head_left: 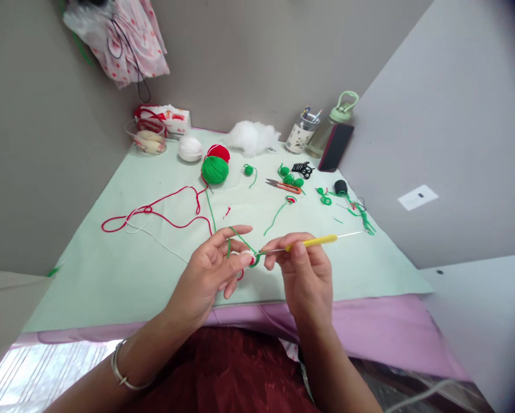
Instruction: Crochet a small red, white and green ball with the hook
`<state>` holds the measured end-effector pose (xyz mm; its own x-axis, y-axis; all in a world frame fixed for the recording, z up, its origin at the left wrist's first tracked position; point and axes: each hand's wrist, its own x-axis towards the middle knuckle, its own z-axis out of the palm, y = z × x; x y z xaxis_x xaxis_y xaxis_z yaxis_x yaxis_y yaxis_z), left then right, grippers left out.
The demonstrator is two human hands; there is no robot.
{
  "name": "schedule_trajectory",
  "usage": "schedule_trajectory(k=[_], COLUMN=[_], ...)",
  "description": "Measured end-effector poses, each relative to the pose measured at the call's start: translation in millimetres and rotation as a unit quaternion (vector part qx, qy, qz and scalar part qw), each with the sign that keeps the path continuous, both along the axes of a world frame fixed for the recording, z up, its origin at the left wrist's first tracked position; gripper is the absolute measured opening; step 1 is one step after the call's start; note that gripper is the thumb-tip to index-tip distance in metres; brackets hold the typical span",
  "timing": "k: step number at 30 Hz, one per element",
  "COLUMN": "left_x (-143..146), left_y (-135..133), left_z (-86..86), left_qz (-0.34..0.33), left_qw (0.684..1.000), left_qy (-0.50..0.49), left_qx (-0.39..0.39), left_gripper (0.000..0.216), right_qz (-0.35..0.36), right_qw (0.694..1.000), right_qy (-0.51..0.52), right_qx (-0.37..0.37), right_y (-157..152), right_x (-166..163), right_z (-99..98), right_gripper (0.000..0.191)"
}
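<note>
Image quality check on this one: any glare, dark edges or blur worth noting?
All in the head view: light is soft, with only faint shadows; the striped patch at lower left is washed out; the right edge fades into a blurred dark band; the crochet piece in the left hand is too small to make out stitches.

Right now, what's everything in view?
Crochet hook: 1, yellow, front centre
Crocheted piece: 1, red, white, green, front centre
Yarn balls: 3, green, red, white, left
Yarn strands: several, red, white, left
Stuffing: 1 heap, white, back
Crocheted bits: several, mostly green, right
Thread snips: 1, orange, right
Claw clip: 1, black, right
Pen cup: 1, white, back
Water bottle: 1, green, back right
Phone: 1, dark, right
Tissue pack: 1, red, white, left
Tub: 1, clear, left
Bag: 1, pink, upper left
Tablecloth: 1, mint, centre
Bracelet: 1, silvery, left wrist
Left hand: 1, bare, front
Right hand: 1, bare, front
</note>
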<state>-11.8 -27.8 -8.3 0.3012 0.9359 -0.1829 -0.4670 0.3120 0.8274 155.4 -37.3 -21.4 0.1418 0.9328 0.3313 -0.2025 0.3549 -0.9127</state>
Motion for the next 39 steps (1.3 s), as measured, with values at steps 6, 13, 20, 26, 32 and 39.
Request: schedule_trajectory(k=[6, 13, 20, 26, 32, 39], left_x=[-0.1, 0.6, 2.0, -4.4, 4.2, 3.2], left_y=[-0.1, -2.9, -1.5, 6.5, 0.8, 3.8], left_z=[-4.8, -1.5, 6.2, 8.2, 2.9, -1.1], left_qz=[0.024, 0.059, -0.015, 0.000, 0.014, -0.013], left_qw=[0.997, 0.991, 0.999, 0.998, 1.000, 0.996], left_qy=[0.046, 0.095, -0.013, -0.042, -0.014, -0.067], left_qx=[0.054, 0.070, -0.032, -0.056, -0.002, -0.064], left_gripper=[0.034, 0.041, 0.061, 0.053, 0.043, 0.044], right_qz=[-0.046, -0.090, -0.171, -0.075, -0.041, -0.123], right_qw=[0.988, 0.915, 0.835, 0.977, 0.977, 0.911], right_qy=[-0.120, -0.318, -0.420, -0.152, -0.162, -0.327], right_qx=[0.081, 0.231, 0.312, 0.132, 0.136, 0.218], right_y=[-8.0, -12.1, -8.9, -2.3, -1.2, -7.8], right_x=[2.3, 2.1, 3.8, 2.0, -5.1, 0.7], right_z=[0.8, -5.6, -18.8, -0.3, -3.0, -8.8], right_gripper=[0.021, 0.026, 0.038, 0.021, 0.022, 0.029])
